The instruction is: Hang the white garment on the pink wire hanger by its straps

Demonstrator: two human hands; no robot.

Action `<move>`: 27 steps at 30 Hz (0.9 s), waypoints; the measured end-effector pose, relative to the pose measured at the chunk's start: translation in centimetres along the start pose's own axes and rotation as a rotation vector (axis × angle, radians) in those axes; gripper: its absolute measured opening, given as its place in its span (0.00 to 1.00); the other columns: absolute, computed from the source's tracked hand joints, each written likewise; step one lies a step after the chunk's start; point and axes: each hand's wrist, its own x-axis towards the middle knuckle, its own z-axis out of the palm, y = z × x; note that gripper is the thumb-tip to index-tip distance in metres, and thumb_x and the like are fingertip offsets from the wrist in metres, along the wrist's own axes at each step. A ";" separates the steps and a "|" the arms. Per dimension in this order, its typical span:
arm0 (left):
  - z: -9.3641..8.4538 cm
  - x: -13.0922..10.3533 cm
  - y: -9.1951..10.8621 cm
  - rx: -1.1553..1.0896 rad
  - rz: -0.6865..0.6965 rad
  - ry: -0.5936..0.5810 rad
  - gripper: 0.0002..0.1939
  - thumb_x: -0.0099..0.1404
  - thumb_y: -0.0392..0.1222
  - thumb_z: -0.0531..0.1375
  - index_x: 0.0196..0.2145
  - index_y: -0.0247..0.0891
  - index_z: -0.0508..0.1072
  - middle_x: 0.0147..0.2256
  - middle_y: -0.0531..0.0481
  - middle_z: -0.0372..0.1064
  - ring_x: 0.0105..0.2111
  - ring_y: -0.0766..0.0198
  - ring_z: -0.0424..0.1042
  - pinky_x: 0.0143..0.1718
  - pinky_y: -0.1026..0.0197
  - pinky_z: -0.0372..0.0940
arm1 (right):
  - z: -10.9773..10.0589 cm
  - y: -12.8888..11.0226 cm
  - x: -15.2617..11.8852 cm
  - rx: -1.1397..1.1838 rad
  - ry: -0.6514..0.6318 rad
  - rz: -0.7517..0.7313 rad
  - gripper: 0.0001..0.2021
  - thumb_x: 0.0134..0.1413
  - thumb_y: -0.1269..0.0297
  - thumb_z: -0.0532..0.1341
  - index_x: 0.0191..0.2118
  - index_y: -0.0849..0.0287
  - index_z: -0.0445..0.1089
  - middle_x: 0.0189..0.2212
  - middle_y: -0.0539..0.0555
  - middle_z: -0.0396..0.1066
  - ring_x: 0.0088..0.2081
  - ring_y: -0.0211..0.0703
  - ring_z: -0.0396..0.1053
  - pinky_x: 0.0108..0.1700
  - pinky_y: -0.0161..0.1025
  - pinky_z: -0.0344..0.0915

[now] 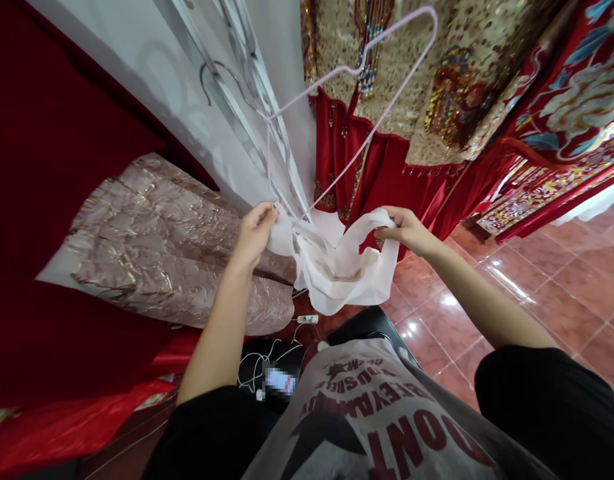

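Observation:
A white sheer garment [331, 297] is spread between my two hands, its middle sagging in a loop. My left hand [255, 232] pinches one upper edge of the cloth, close to the lower corner of a pale pink hanger [369, 50]. At the other side, my right hand [405, 230] is closed on the cloth, thumb and fingers through a looped part. The hanger is tilted above the garment, and its dark hook [205, 83] lies against a metal rack. Whether my left fingers also touch the hanger I cannot tell.
Gold sequined and red embroidered clothes [447, 100] hang at the upper right. A pale pink brocade garment [151, 233] spreads on the left, beside the silver metal rack [241, 60]. Below are a phone [280, 381], white cables and a reddish tiled floor [551, 280].

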 end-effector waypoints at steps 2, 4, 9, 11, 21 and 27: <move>-0.5 -0.3 0.1 0.081 0.032 0.039 0.07 0.69 0.46 0.63 0.38 0.41 0.77 0.33 0.50 0.71 0.33 0.62 0.69 0.37 0.62 0.65 | -0.8 1.2 0.1 -0.093 0.095 -0.008 0.12 0.42 0.63 0.67 0.35 0.57 0.69 0.28 0.48 0.70 0.31 0.39 0.66 0.34 0.37 0.62; -1.2 -0.7 0.3 0.162 0.080 0.089 0.08 0.70 0.47 0.62 0.37 0.41 0.77 0.31 0.51 0.69 0.32 0.62 0.67 0.36 0.62 0.64 | -1.9 3.2 0.3 -0.225 0.230 0.011 0.12 0.38 0.66 0.64 0.33 0.56 0.67 0.27 0.48 0.69 0.30 0.40 0.65 0.33 0.36 0.60; -3.1 -1.5 0.9 0.290 0.141 0.109 0.09 0.71 0.48 0.60 0.36 0.42 0.76 0.32 0.51 0.70 0.32 0.61 0.68 0.36 0.60 0.64 | -3.9 10.6 1.6 -0.334 0.537 0.239 0.13 0.37 0.67 0.61 0.35 0.54 0.65 0.27 0.47 0.69 0.30 0.42 0.65 0.34 0.38 0.60; -3.8 -1.8 1.2 0.340 0.146 0.094 0.10 0.71 0.49 0.60 0.36 0.42 0.75 0.32 0.51 0.71 0.33 0.61 0.68 0.36 0.60 0.64 | -3.7 13.8 2.2 -0.236 0.674 0.355 0.13 0.38 0.67 0.63 0.34 0.54 0.64 0.28 0.47 0.69 0.32 0.42 0.65 0.36 0.39 0.61; -6.3 -1.8 1.8 0.440 0.192 0.058 0.10 0.72 0.47 0.60 0.35 0.42 0.74 0.30 0.50 0.70 0.30 0.60 0.66 0.34 0.57 0.61 | 4.7 23.1 2.1 0.163 0.470 0.714 0.15 0.56 0.59 0.66 0.27 0.52 0.58 0.18 0.46 0.60 0.23 0.41 0.63 0.28 0.37 0.65; -6.4 -1.6 2.1 0.474 0.170 0.045 0.10 0.72 0.48 0.59 0.35 0.42 0.73 0.31 0.50 0.70 0.32 0.60 0.67 0.36 0.58 0.64 | 16.7 25.4 2.1 0.151 0.176 0.744 0.22 0.46 0.77 0.72 0.49 0.58 0.75 0.46 0.52 0.79 0.51 0.46 0.77 0.57 0.42 0.75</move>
